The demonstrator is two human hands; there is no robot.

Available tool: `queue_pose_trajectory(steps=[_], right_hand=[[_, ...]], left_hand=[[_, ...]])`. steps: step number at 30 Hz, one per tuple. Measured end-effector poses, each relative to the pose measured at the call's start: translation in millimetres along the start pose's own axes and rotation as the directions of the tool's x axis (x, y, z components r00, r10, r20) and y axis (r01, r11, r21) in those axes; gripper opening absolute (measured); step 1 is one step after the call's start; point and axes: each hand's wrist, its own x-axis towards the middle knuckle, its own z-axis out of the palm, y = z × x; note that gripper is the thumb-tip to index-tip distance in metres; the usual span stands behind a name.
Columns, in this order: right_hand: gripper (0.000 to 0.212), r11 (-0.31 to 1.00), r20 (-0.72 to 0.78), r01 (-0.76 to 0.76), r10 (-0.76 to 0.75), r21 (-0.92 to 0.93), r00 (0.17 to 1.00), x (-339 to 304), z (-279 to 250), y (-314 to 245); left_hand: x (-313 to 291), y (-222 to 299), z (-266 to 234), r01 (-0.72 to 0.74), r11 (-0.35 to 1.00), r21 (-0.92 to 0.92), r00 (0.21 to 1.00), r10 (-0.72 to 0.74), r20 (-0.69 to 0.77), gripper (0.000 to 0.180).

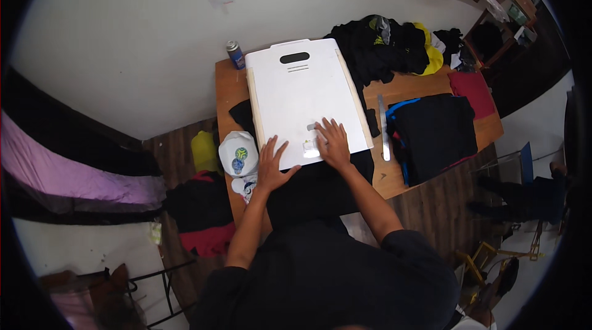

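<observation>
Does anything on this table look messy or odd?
Yes: the dark clothes heap at the back, right of the white board, lies crumpled, while the black garments in front of it look neatly folded. No spill stands out.

The board (302, 99) reads to me as smooth white plastic with a soft sheen, its edge strips (254, 102) as pale wood. I see matt black cloth (327, 197) beneath it and more matt fabric in the folded garments (435, 136). The ruler (385, 132) looks like shiny metal, the can (235, 55) glossy metal, the tabletop (419, 83) smooth brown wood, the wall (123, 34) matt.
</observation>
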Motion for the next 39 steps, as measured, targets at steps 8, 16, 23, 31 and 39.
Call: queue_pose_trajectory(steps=[8,16,23,31,39], right_hand=[[0.033,0.569,-0.096,-0.244,0.501,0.785,0.86,-3.6,15.7,15.9],[0.03,0.639,-0.273,0.027,0.29,0.769,0.917,-5.6,42.3,33.6],[0.033,0.806,-0.336,-0.014,0.263,0.592,0.904,-6.7,23.7,24.5],[0.029,0.809,-0.346,-0.03,0.285,0.587,0.894,0.1,14.0,21.3],[0.044,0.854,-0.429,0.003,0.258,0.52,0.866,5.7,25.5,22.3]], left_hand=[[-79.4,-69.9,3.0,0.648,0.761,-0.034,0.736,-0.637,-0.229,0.062],[-93.1,-103.8,4.6,0.763,0.644,0.053,0.646,-0.761,-0.057,0.061],[-100.8,-124.7,27.0,0.746,0.66,-0.089,0.662,-0.75,-0.013,0.031],[-96.7,-112.8,26.1,0.536,0.626,-0.566,0.601,-0.754,-0.265,0.019],[-64.5,-51.3,-43.9,0.582,0.699,-0.415,0.577,-0.715,-0.395,0.017]])
